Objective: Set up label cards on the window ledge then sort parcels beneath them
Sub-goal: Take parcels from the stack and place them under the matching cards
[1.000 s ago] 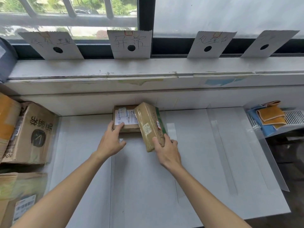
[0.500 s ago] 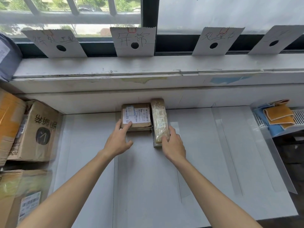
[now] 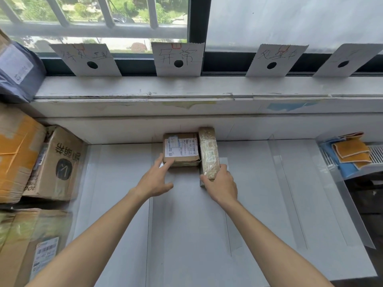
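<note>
Several white label cards lean on the window ledge (image 3: 186, 88); the second card (image 3: 178, 59) stands right above two parcels. A flat brown parcel with a white shipping label (image 3: 180, 149) lies against the wall on the white table (image 3: 186, 224). My left hand (image 3: 155, 181) touches its near left corner with straight fingers. Beside it on the right, a narrow tape-wrapped parcel (image 3: 209, 152) stands on its long edge, touching the flat one. My right hand (image 3: 221, 183) grips its near end, thumb on the left face and fingers on the right.
Large cardboard boxes (image 3: 56, 164) are stacked at the left, more below (image 3: 27, 245). A grey mailer bag (image 3: 18, 73) sits on the ledge's left end. Orange and blue cloths (image 3: 350, 154) lie at the right, where the table edge drops off.
My right hand turned the narrow parcel from tilted to standing on edge and pushed it against the flat parcel. My left hand stayed at the flat parcel's corner.
</note>
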Demonstrator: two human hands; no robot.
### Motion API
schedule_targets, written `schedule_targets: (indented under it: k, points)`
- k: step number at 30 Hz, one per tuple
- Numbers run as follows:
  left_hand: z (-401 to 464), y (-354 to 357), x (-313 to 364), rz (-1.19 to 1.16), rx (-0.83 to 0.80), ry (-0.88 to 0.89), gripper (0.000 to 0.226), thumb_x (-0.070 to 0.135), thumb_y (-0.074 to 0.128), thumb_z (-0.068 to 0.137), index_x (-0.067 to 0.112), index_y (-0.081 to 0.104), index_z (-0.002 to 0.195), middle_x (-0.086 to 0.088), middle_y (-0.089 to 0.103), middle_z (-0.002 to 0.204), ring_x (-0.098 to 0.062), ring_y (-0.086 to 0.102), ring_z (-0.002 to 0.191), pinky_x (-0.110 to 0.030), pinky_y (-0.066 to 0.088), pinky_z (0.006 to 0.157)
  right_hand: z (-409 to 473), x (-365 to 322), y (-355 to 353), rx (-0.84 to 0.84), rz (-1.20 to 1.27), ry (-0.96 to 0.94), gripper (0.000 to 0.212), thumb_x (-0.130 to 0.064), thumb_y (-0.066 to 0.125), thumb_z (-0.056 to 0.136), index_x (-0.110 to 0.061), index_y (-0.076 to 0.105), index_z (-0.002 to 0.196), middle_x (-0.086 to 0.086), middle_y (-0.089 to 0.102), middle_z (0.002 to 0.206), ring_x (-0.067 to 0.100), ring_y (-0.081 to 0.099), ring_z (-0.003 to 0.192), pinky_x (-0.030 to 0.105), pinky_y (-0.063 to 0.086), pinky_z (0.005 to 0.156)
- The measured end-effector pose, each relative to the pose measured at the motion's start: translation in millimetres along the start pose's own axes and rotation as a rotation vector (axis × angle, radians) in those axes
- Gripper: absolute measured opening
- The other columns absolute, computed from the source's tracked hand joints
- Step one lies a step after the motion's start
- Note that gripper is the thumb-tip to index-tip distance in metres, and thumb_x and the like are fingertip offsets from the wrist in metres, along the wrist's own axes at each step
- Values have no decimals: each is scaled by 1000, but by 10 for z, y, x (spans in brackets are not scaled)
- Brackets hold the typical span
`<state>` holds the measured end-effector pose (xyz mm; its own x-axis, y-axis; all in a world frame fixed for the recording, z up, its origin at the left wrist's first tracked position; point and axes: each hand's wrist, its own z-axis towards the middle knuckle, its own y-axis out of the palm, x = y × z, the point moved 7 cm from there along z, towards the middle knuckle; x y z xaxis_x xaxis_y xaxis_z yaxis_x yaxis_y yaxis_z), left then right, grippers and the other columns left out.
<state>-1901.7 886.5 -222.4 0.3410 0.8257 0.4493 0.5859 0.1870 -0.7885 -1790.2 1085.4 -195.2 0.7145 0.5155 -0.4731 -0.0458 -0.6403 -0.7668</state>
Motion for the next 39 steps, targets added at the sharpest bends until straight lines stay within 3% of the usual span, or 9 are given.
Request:
schedule_targets:
  k: [6,12,16,20,23,27,33,39]
  points:
    - [23,-46,-5,-9,-2,5,92,24,70,83,34,15,156,-4,-6,167,-30,31,145,-37,43,104,-60,-17,-12,-30,-36,15,66,-53,58,93,-9,34,136,11,51,132,33,56,114,41,47,86]
    - [-261,-98,-61,61,-19,58,91,26,66,87,37,10,158,0,-9,166,-29,34,143,-37,45,103,-276,-52,-124,-30,-115,-22,65,-55,61,89,-14,36,131,8,47,132,30,55,113,40,46,84]
    - [-471,-322,-84,117,14,74,87,26,64,88,38,13,157,-2,-3,167,-30,39,140,-38,48,98,-436,-258,-262,3,-139,-80,69,-54,61,90,-15,33,139,8,43,137,30,52,119,41,46,88]
    - [-683,-596,-65,144,63,91,86,27,65,88,39,13,156,-3,0,166,-30,27,146,-43,43,107,-668,-489,-393,13,-161,-134,80,-55,61,89,-15,27,148,8,40,143,30,48,126,42,45,93]
    - [-874,-873,1,173,105,97,88,26,66,89,35,13,158,-4,0,166,-27,19,150,-38,33,114,-845,-623,-523,-7,-213,-163,79,-56,62,88,-14,29,147,10,38,145,31,48,127,43,46,96]
    - [-1197,-1313,163,211,194,120,89,27,69,90,31,13,158,-9,5,166,-27,19,150,-33,24,118,-1069,-878,-834,21,-228,-259,77,-53,64,89,-14,30,146,14,35,147,34,46,131,43,45,102]
    - [-1790,-1731,370,268,304,92,87,28,68,92,36,12,158,-6,5,166,-26,17,150,-39,28,120,-1515,-1180,-1177,37,-254,-409,81,-48,64,91,-17,22,153,15,29,155,34,42,136,47,43,108]
    - [-2622,-2275,620,349,378,75,83,28,67,91,35,17,157,-6,9,165,-23,16,151,-33,21,121,-2069,-1583,-1381,-5,-252,-583,85,-45,66,91,-15,19,156,15,28,157,32,39,139,39,38,112]
